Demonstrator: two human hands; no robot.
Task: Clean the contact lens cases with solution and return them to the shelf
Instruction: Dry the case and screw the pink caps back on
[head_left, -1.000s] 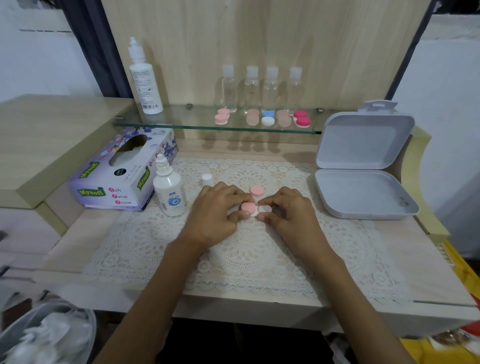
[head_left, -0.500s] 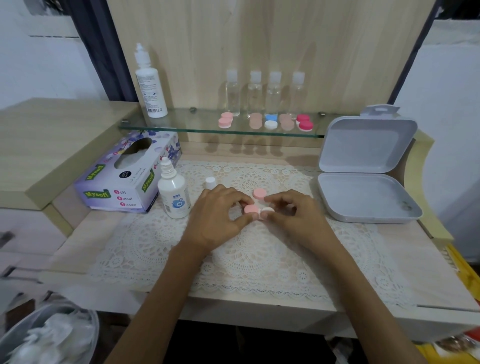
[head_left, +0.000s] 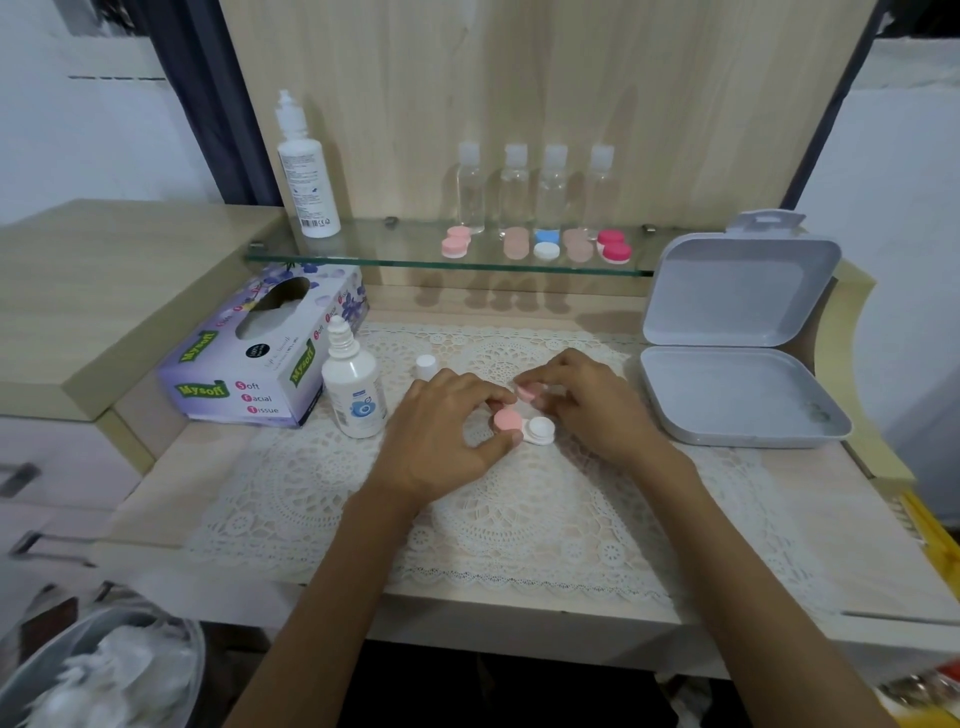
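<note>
here, the small two-well contact lens case, white plastic with a pink screw lid on one end, lies on the cream lace mat at the middle of the desk. its long axis runs side to side, the right end a little nearer the person. left hand curled over the pink-lidded end, thumb and forefinger pinching it. the other end, a white round well, seemingly uncapped, points toward the right hand and sits just beside it. right hand fingers bent, tips closed on a loose pink round lid just behind the case; lifted or resting on the mat, cannot tell. judgement: right hand is nearer the open well, so capping needs only a short draw toward the person. small white solution bottle stands uncapped, left of the left hand.
</note>
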